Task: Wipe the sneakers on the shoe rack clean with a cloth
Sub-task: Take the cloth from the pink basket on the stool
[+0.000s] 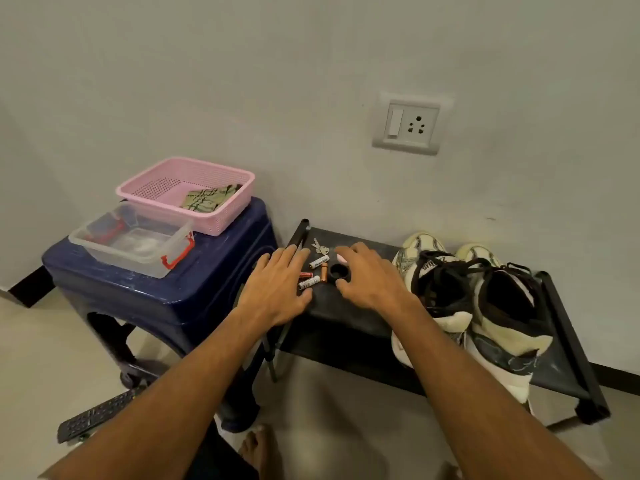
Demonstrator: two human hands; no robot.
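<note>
— Where were the sneakers (478, 299)?
— At the shoe rack (346, 306)'s right end, untouched; the cloth (207, 199) lay in the basket (221, 225) on the stool (156, 296).
— My hands?
— Your left hand (277, 289) lay flat, your right hand (367, 278) loosely spread, both empty, likely clearing the batteries (313, 273) first.

Cream sneakers (443, 292) with black laces sit side by side at the right end of the black shoe rack (346, 317); a folded green cloth (206, 199) lies in the far-left pink basket (221, 223).
</note>
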